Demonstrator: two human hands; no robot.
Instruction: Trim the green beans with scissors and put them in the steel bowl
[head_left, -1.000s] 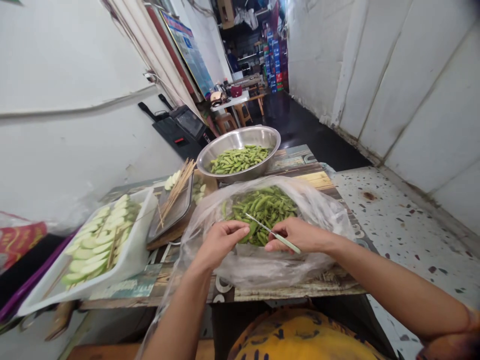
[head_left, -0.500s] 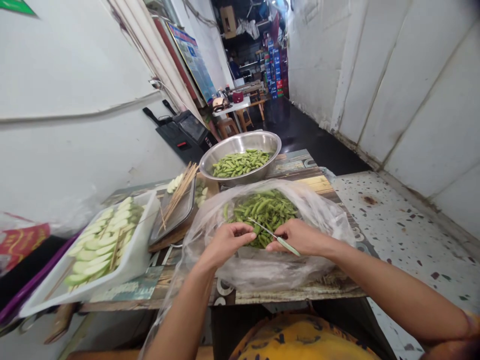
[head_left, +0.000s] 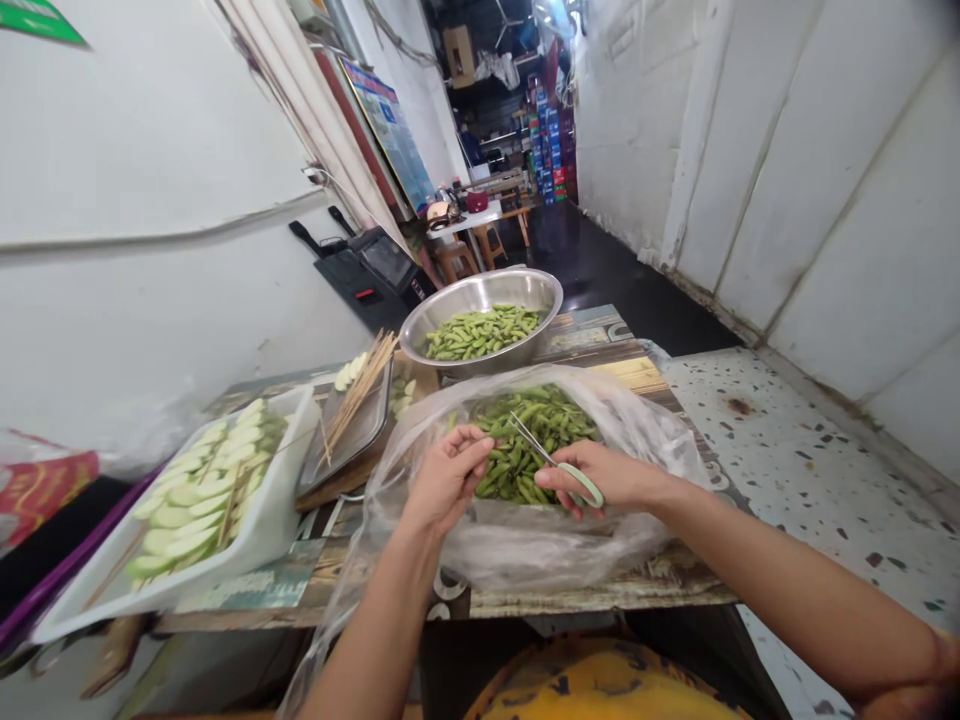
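While green bean pods crowd the clear plastic bag on the bench, fewer lie in the round steel bowl.
Fingers of the right hand clasp green-handled metal scissors over the bag; the left hand curls among pods, grip unclear; likely more left than done.

Inside the crumpled clear plastic bag, curled fingers of the left hand cover whatever they pinch; the right hand half-swallows the loops of the pale green-handled metal scissors. The bag's folds blur the lower green pods.
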